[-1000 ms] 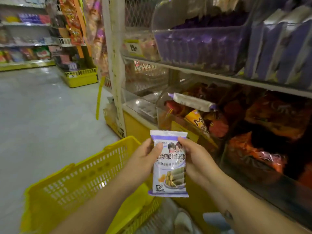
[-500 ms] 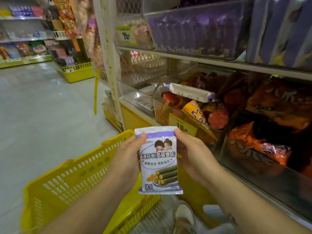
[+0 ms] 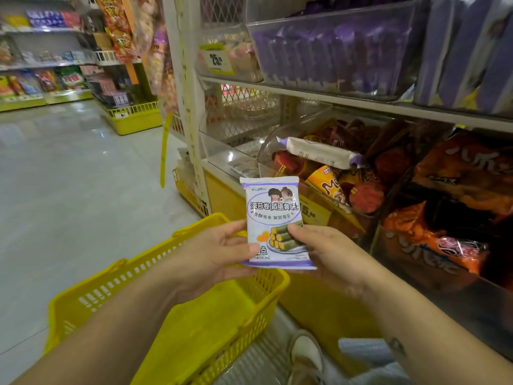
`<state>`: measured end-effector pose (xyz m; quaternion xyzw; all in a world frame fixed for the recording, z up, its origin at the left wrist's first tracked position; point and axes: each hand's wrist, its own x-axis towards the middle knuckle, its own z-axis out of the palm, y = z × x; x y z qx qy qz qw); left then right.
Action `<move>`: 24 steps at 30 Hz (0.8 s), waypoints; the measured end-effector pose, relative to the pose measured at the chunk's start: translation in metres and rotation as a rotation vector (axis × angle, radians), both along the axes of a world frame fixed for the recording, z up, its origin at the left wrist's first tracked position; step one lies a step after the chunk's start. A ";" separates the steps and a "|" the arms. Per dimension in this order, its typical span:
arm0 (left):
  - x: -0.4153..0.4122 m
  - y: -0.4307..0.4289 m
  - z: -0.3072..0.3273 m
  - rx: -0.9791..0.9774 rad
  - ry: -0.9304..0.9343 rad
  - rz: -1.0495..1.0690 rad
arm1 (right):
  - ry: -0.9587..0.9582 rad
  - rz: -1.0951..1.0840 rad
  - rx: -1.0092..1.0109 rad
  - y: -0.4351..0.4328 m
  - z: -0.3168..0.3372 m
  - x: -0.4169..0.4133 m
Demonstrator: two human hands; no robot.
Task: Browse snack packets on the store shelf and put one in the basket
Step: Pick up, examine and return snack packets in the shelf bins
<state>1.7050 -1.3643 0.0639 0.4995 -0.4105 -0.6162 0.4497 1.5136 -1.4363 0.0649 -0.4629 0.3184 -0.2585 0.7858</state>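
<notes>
Glossy grey floor (image 3: 69, 190); white shoe (image 3: 305, 354) at bottom; yellow price tag (image 3: 218, 58) marked 25; hanging yellow strip (image 3: 165, 151); far yellow-based display rack (image 3: 136, 120).

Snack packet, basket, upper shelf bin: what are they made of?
Snack packet: likely thin plastic film with a fairly matte print; flat sealed strips at top and bottom.
Basket: moulded yellow plastic with a slight sheen; slotted walls.
Upper shelf bin: clear rigid plastic, possibly acrylic; purple packs show through and its front catches glare.
</notes>
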 end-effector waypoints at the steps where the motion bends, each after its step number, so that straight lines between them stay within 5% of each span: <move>1: -0.001 0.000 -0.001 -0.022 -0.014 0.011 | -0.016 -0.012 0.002 0.000 0.000 0.000; 13: -0.016 0.000 -0.008 -0.406 -0.239 0.120 | -0.160 -0.089 0.073 0.000 0.001 0.000; 20: -0.017 0.000 -0.016 -0.744 -1.009 0.270 | -0.068 -0.224 -0.150 0.009 -0.002 0.006; 24: -0.031 -0.001 -0.024 -0.601 -0.706 0.237 | -0.087 -0.208 -0.367 0.019 -0.002 0.010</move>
